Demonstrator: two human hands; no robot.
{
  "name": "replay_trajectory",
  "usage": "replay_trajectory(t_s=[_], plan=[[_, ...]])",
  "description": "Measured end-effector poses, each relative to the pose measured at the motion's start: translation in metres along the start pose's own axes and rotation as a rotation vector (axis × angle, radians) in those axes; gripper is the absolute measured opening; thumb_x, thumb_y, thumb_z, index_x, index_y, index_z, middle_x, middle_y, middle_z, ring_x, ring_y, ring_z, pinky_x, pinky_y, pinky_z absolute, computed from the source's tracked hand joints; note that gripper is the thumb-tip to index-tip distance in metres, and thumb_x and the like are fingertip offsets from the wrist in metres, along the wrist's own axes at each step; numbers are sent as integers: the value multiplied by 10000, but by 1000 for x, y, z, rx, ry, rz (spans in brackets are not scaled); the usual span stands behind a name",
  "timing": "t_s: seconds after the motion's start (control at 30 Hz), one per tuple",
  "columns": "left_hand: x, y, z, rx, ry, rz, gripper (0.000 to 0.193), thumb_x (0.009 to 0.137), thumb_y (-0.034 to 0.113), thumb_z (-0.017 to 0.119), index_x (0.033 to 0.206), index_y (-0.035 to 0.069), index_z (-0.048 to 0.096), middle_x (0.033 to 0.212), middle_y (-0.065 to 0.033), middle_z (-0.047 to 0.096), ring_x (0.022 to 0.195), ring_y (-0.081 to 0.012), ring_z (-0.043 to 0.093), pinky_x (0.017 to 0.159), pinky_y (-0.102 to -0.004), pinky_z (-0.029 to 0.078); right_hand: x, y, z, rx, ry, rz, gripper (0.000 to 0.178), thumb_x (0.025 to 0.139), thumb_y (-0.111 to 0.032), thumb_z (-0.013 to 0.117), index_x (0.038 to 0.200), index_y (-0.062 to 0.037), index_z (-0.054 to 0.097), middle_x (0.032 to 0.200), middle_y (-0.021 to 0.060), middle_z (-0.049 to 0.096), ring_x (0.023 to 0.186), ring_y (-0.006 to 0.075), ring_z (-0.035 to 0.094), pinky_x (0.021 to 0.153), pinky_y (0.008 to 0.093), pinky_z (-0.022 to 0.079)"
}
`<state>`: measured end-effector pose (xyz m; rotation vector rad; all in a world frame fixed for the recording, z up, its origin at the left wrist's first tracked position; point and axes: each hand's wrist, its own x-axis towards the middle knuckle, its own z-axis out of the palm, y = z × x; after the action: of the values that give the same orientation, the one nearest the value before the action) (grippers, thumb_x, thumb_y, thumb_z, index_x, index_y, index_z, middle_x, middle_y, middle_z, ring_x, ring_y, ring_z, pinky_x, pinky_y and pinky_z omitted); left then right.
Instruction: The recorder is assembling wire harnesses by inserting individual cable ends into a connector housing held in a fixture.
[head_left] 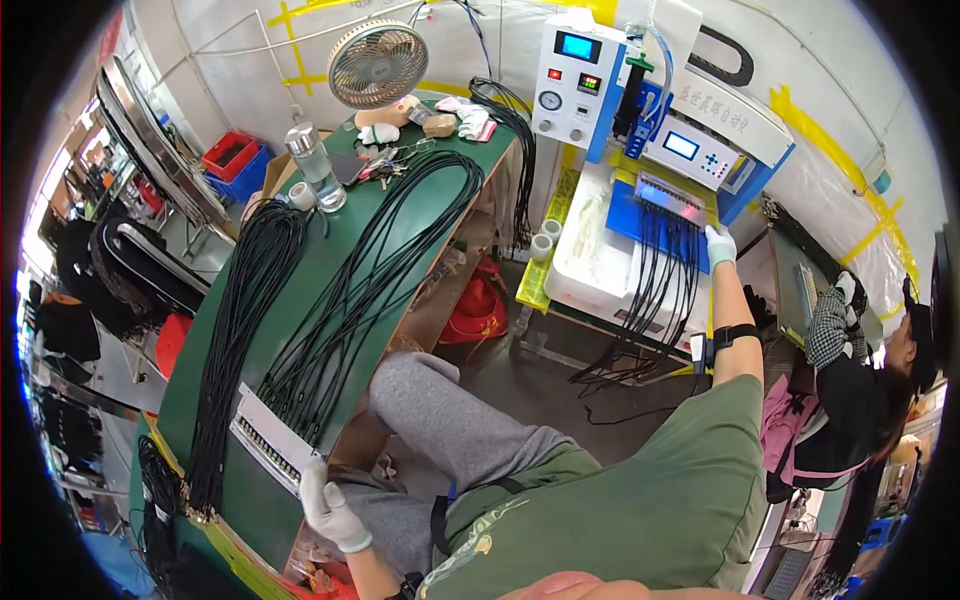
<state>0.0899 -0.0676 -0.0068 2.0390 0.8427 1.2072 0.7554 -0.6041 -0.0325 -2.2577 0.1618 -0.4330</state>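
Note:
My left hand (328, 505), in a white glove, grips the near end of a white holder bar (270, 440) lying on the green table (340, 250); several black cables (350, 300) run from the bar across the tabletop. My right hand (718, 245), also gloved, reaches out to the blue fixture (655, 205) of a white and blue machine (640, 90) and touches its right edge. Black cables (660, 280) hang down from that fixture. Whether the right hand grips anything is not visible.
A second bundle of black cables (240, 330) lies along the table's left side. A small fan (378, 65), a clear bottle (315, 165) and small items stand at the far end. Another person (860, 390) sits at the right. Red and blue bins (235, 160) stand at the far left.

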Motion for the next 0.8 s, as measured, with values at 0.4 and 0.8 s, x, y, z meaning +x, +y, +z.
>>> replay_trajectory(t_s=[0.4,0.8], plan=[[-16,22,45,-220,-247,-92,263,910,173,665,1059,-41,693,1067,-123,688,1042,-254,627,941,-366,475,-38,-6,-13,-109,-222,625,660,853,-551,614,1259,-30,621,1217,167,664,1112,315,641,979,385,472],[-20,10,58,-299,-265,-293,221,933,79,628,1117,-33,673,1130,-119,673,1022,-182,627,912,-309,489,-67,-10,-32,-256,-167,368,694,874,-630,570,1251,-51,640,1212,200,655,1133,274,620,992,305,429]])
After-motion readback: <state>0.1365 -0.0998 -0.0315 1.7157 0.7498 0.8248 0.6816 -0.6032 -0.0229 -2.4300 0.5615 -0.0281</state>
